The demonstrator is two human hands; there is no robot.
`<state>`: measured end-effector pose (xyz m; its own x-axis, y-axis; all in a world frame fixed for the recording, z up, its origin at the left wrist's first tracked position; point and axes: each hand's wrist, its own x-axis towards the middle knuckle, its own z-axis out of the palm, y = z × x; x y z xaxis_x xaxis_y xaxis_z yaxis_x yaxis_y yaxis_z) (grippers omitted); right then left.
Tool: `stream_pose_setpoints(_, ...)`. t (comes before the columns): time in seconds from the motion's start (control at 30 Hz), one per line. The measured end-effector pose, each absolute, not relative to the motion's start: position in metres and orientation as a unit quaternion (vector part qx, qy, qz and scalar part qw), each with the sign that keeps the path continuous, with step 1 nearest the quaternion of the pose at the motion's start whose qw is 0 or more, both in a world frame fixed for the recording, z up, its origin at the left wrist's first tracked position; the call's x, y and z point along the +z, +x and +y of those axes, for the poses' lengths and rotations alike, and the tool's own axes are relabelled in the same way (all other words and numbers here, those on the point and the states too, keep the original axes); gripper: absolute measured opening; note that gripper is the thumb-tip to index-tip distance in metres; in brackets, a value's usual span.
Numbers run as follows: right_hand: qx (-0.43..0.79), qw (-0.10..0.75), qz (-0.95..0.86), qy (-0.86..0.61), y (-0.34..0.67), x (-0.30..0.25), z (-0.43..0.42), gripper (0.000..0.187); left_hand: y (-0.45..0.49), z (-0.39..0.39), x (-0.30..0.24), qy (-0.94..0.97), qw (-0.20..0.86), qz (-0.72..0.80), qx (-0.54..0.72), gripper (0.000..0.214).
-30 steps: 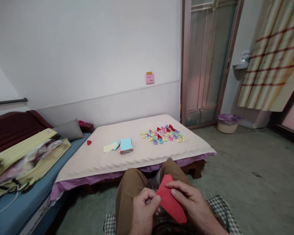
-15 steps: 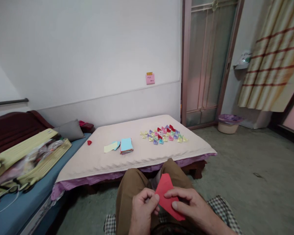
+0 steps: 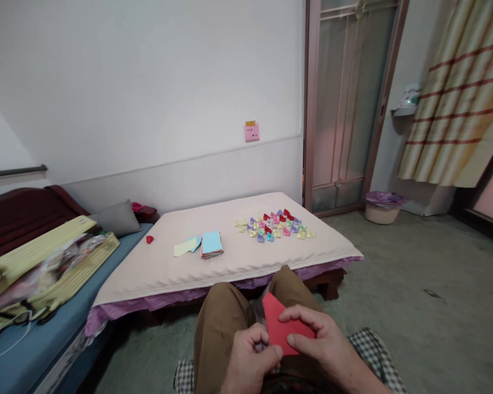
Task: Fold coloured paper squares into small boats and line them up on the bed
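Note:
A sheet of red paper (image 3: 276,324), folded along at least one edge, is held over my lap. My left hand (image 3: 252,353) pinches its lower left corner between thumb and curled fingers. On the right side of the sheet, my right hand (image 3: 316,335) grips it with the thumb below and the index finger across the top. Beyond my knees, a stack of coloured paper (image 3: 212,244) with a light blue sheet on top lies on the covered table. Beside it are loose yellow paper (image 3: 184,247) and blue paper. Many small folded paper pieces (image 3: 271,224) are spread to the right.
The low table has a cream cloth (image 3: 156,276) over a purple one. A small red item (image 3: 149,239) lies at its left. An open yellow suitcase (image 3: 66,262) rests on the blue bed at left. A lined waste bin (image 3: 382,210) stands by the door.
The red paper has turned in my hands and its top has shifted slightly left to right. My left hand has slid right and down along its lower edge.

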<state>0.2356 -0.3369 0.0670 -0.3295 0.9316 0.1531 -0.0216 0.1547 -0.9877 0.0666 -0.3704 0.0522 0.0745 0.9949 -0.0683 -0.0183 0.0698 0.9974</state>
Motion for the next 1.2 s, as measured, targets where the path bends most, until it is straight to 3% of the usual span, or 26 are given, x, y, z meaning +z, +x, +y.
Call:
stream_pose_setpoints(0.13, 0.551, 0.472, -0.581, -0.369, 0.235, 0.067, -0.338, 0.047, 0.071, -0.372, 0.051, 0.470, 0.526, 0.511, 0.492, 0.017)
stream_pose_setpoints(0.5, 0.457, 0.522, -0.594, -0.408, 0.232, 0.067, -0.343, 0.027, 0.072, -0.372, 0.056, 0.459, 0.503, 0.522, 0.514, 0.023)
stream_pose_setpoints(0.7, 0.473, 0.528, -0.577, -0.405, 0.231, 0.069, -0.343, 0.014, 0.073, -0.372, 0.054, 0.452, 0.505, 0.518, 0.522, 0.025)
stream_pose_setpoints(0.9, 0.609, 0.504, -0.495, -0.360, 0.223, 0.063, -0.344, 0.026, 0.072, -0.371, 0.047, 0.454, 0.494, 0.506, 0.541, 0.028)
stream_pose_setpoints(1.2, 0.593, 0.498, -0.512, -0.372, 0.221, 0.068, -0.346, 0.024, 0.078, -0.372, 0.054, 0.465, 0.514, 0.494, 0.525, 0.028)
